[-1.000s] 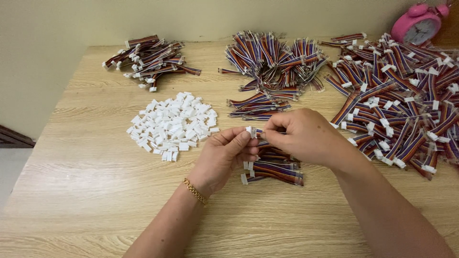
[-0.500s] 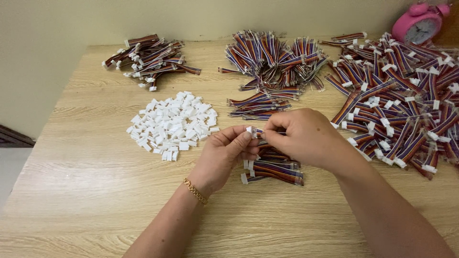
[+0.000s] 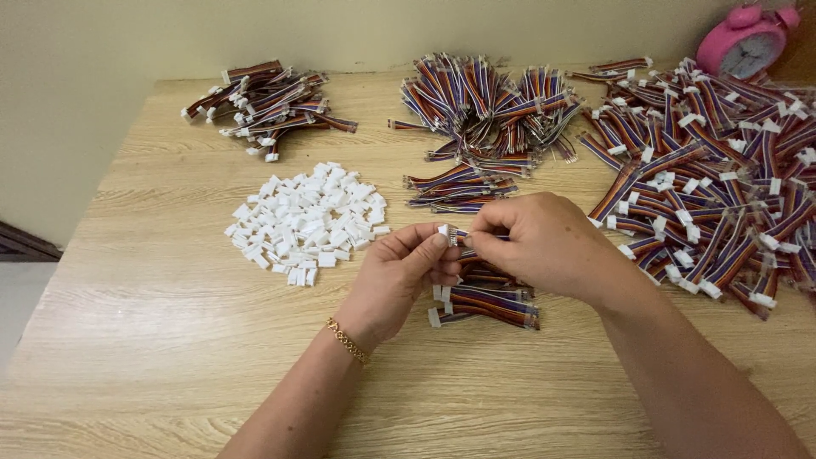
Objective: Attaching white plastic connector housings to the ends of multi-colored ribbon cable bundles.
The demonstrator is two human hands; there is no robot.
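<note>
My left hand (image 3: 399, 276) pinches a small white plastic connector (image 3: 444, 231) at its fingertips. My right hand (image 3: 540, 242) meets it from the right, gripping the end of a short multicoloured wire bundle (image 3: 461, 236) pressed against the connector. Both hands hover above the wooden table (image 3: 153, 340), just over a small stack of finished wire bundles with white ends (image 3: 489, 306). A pile of loose white connectors (image 3: 306, 221) lies to the left of my hands.
A heap of wire bundles (image 3: 489, 106) sits at the back centre, a smaller heap (image 3: 268, 102) at the back left, and a large spread of bundles with white ends (image 3: 722, 170) on the right. A pink alarm clock (image 3: 748, 42) stands in the far right corner.
</note>
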